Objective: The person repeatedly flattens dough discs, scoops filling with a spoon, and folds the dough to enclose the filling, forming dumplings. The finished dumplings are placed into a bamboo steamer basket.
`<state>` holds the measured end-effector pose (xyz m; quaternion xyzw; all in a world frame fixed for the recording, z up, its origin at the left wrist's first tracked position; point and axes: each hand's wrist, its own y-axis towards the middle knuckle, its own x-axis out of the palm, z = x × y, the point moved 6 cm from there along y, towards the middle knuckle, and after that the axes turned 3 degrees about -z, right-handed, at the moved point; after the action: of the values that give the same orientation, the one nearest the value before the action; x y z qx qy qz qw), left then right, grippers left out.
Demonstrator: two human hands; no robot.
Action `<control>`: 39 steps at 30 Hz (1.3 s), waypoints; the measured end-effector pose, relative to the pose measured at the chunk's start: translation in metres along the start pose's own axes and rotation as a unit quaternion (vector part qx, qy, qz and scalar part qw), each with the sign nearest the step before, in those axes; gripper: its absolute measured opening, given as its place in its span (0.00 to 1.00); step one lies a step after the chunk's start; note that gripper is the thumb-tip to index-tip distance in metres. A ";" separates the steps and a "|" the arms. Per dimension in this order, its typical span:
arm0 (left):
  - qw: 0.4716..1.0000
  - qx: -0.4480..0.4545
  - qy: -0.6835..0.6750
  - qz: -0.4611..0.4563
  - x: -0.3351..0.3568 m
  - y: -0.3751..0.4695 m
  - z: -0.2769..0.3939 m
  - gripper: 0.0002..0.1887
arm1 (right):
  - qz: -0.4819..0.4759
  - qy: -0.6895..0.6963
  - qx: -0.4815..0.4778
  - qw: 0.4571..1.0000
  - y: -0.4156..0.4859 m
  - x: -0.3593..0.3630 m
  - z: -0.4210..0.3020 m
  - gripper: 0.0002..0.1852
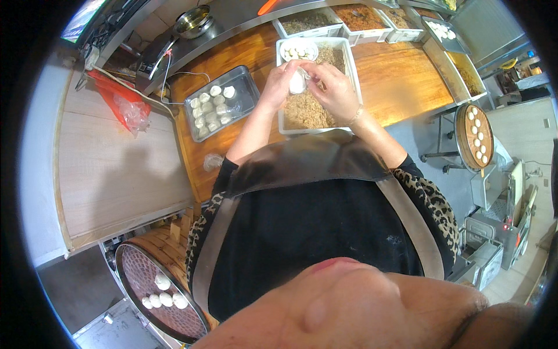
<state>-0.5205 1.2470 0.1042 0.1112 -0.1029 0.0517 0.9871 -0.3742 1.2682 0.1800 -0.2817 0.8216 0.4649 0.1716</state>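
Note:
Between my two hands is a small piece of white dough (298,81), held over a white plastic tub (353,83) of brown crumbly filling (307,112). My left hand (278,83) cups the dough from the left. The fingertips of my right hand (333,88) pinch its edge on the right. A round white bowl (299,49) of small pale pieces sits in the tub's far left corner. Left of the tub, a grey metal tray (246,87) holds several white dough buns (211,117), part of them under clear plastic.
More tubs of filling (364,19) line the table's far edge. A steamer with dough pieces (473,135) stands at the right, and a large bamboo steamer with buns (152,266) at the lower left. Crumpled plastic (212,162) lies on the wooden table (392,83). A metal bowl (192,22) stands on the shelf.

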 end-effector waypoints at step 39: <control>0.961 -0.190 -0.054 0.196 -0.058 -0.064 -0.075 0.33 | -0.238 -0.219 0.338 0.884 -0.022 0.115 0.368 0.13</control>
<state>-0.5545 1.1973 0.0063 -0.0979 -0.1834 0.2178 0.9536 -0.4435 1.5413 -0.0849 -0.2850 0.7784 0.1539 0.5377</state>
